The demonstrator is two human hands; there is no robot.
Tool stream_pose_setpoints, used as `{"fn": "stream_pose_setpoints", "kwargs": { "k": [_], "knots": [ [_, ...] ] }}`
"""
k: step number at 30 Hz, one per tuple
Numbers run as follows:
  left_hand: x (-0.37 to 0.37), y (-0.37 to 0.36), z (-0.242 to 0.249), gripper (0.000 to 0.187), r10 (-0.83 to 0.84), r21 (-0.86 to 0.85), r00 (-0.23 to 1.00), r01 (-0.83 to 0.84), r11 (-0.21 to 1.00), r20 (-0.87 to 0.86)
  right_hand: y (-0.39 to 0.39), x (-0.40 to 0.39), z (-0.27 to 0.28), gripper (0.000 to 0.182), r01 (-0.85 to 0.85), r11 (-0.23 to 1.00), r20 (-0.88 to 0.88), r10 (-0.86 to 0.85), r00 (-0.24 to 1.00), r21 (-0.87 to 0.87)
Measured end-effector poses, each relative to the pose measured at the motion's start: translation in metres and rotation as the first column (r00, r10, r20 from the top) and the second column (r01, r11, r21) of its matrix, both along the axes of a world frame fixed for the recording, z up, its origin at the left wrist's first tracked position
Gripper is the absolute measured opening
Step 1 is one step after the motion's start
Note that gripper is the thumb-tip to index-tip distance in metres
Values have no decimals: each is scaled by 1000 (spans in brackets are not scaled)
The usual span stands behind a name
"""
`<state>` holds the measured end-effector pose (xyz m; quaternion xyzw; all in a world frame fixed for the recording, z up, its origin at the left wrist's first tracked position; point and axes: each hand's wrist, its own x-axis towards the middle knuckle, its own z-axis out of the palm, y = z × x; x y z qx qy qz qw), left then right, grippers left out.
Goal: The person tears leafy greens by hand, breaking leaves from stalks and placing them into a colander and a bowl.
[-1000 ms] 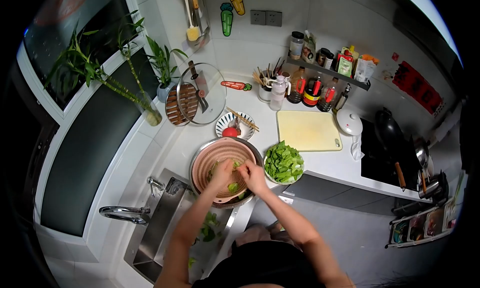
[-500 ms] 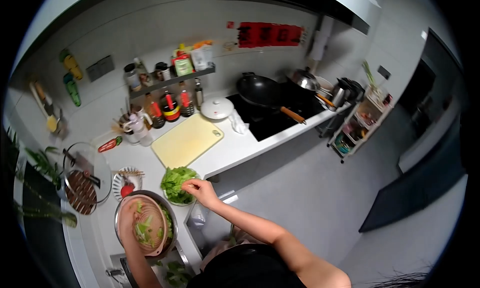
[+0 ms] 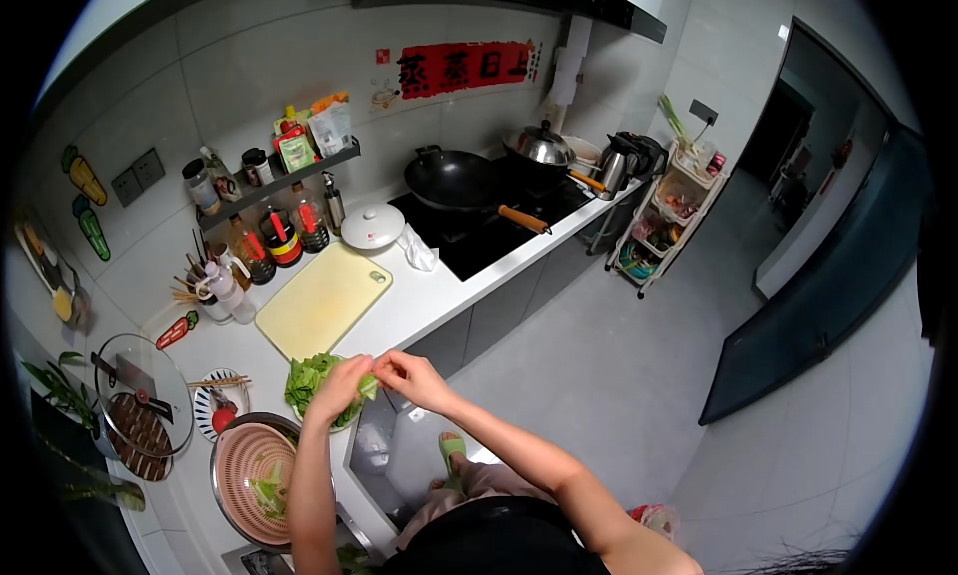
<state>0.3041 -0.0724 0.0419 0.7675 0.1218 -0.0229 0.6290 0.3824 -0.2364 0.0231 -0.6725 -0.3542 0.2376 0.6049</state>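
My left hand (image 3: 342,386) is closed at the right side of the leafy greens (image 3: 307,377), which are heaped on a plate at the counter edge. My right hand (image 3: 412,377) meets it, its fingers pinched together, with a pale green leaf piece (image 3: 368,386) at the fingertips of both hands. Below and to the left, a pink colander (image 3: 238,472) sits in a steel bowl (image 3: 217,495) with several pieces of leaf inside; my left forearm covers the bowl's right side.
A yellow cutting board (image 3: 324,300) lies behind the greens. A white lidded pot (image 3: 373,227), a cloth (image 3: 416,249) and a wok (image 3: 452,180) on the hob are further back. A striped plate (image 3: 205,412), a glass lid (image 3: 145,385) and a sink edge (image 3: 239,560) are at the left.
My left hand has left the colander and come up to the greens beside my right hand. The camera view has shifted, so the counter items appear further left.
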Motion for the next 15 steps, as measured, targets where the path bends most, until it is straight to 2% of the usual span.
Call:
{"fn": "stream_pose_setpoints", "kwargs": {
  "k": [1, 3, 5, 10, 12, 13, 14, 15],
  "knots": [
    [0, 0, -4, 24, 0, 1, 1000, 0, 1000, -1, -1, 4, 0, 15, 41, 999, 52, -39, 998, -34],
    [0, 0, -17, 26, -135, 7, 990, 134, 991, 33, -1, 10, -1, 13, 36, 999, 54, -36, 998, -9],
    [-2, 5, -21, 27, -151, -20, 989, 151, 988, 3, 0, 11, 2, 11, -26, 999, 68, 25, 997, 20],
    [-9, 6, -25, 25, -160, -138, 986, 151, 979, -55, 15, 9, -14, 8, -44, 996, 48, 41, 998, 77],
    [-9, 5, -46, 20, -45, 83, 960, 23, 996, 277, 26, 6, -30, 6, -45, 994, 24, 43, 999, 98],
    [-10, 5, -53, 20, -23, 84, 963, 0, 996, 270, 34, 4, -44, 6, 13, 983, -245, 33, 969, 185],
    [-13, 7, -59, 22, 10, 135, 969, -45, 990, 246, 45, 1, -58, 7, 84, 966, -501, 52, 864, 246],
    [-19, 10, -66, 24, 53, 186, 975, -95, 978, 216, 52, -3, -72, 10, 128, 951, -597, 69, 799, 282]
  ]
}}
